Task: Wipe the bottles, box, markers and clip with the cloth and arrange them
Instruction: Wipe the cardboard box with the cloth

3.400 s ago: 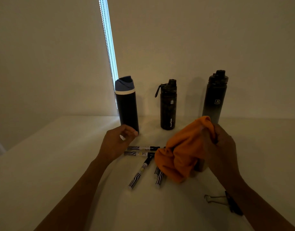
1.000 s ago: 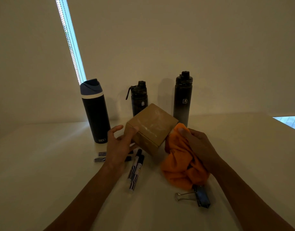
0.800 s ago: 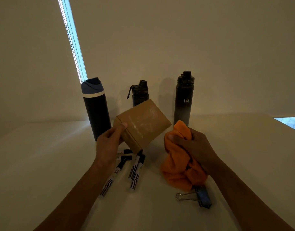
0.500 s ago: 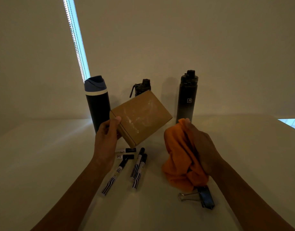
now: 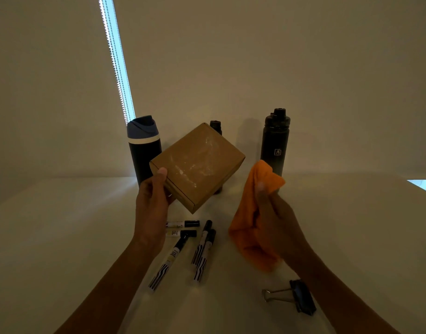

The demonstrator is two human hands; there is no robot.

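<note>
Aloft, closed box (image 5: 200, 165) in grip of L hand (image 5: 151, 206), contents unseen; orange cloth (image 5: 249, 229) bunched in R hand (image 5: 278, 220).

The white table (image 5: 62, 237) in front of me fills the lower half of the frame. Along its far side, across the centre, stand in an upright row a dark bottle with a blue lid (image 5: 144, 150) at left, a small black bottle (image 5: 216, 126) with only its cap showing, and a tall black bottle (image 5: 274, 143) at right. Five markers (image 5: 169, 261) lie close together at lower centre, two crosswise above three slanted ones. A black binder clip (image 5: 294, 296) lies at lower right, well apart from them.
</note>
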